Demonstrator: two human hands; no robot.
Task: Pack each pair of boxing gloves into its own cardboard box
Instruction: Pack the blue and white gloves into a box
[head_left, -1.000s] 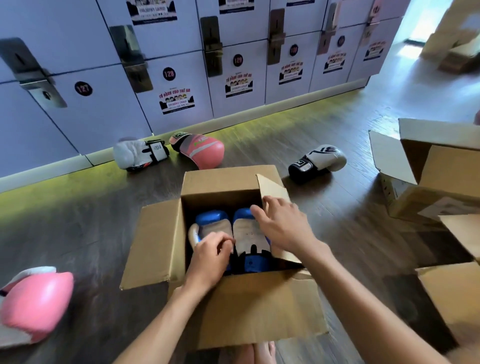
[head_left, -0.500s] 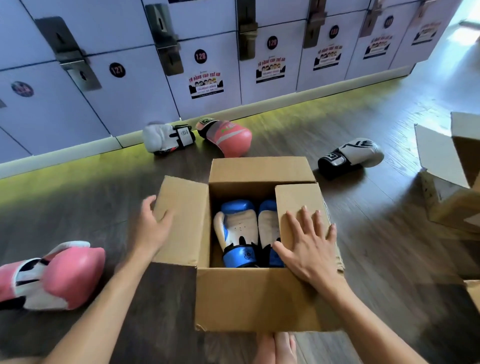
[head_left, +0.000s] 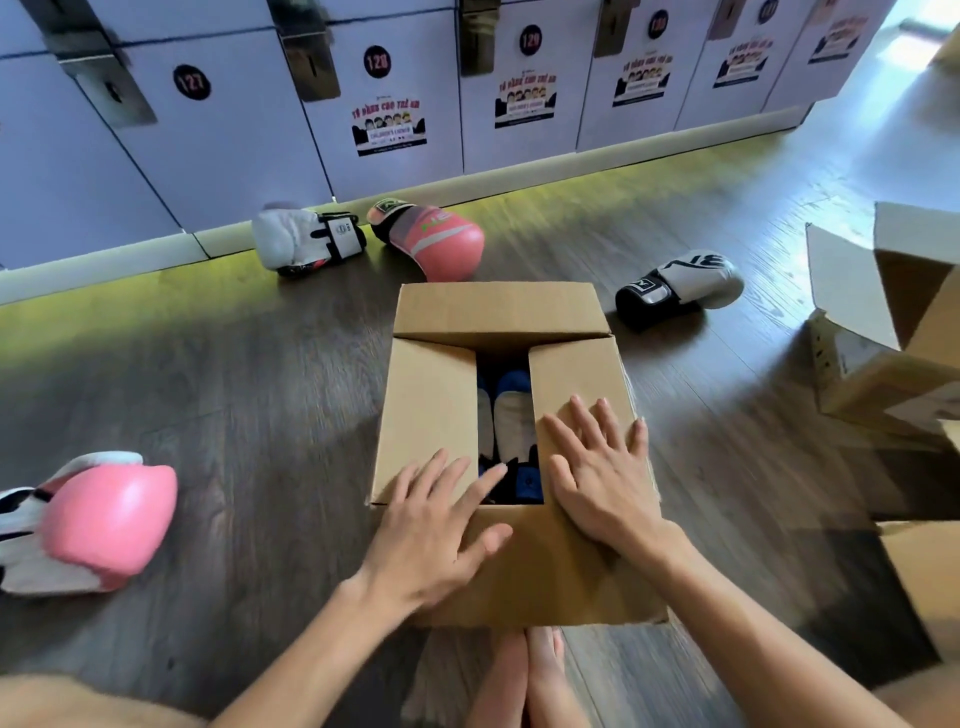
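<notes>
I see my left hand (head_left: 436, 525) lying flat, fingers spread, on the box's (head_left: 498, 312) left flap. My right hand (head_left: 597, 478) is flat, fingers straight, on the right flap. Between them, through the gap, blue gloves (head_left: 511, 415) lie inside. A pink glove (head_left: 104, 525) lies well left of my left hand.

We count three cardboard boxes: the centre box (head_left: 498, 312), a second box (head_left: 883, 384) at three o'clock, and a third box (head_left: 930, 582), partly seen, at four. Four loose gloves: white glove (head_left: 298, 239) at eleven, pink glove (head_left: 436, 241) at twelve, black-and-white glove (head_left: 685, 283) at one, pink-and-white glove (head_left: 98, 525) at nine. Two blue gloves (head_left: 511, 415) inside the centre box.
</notes>
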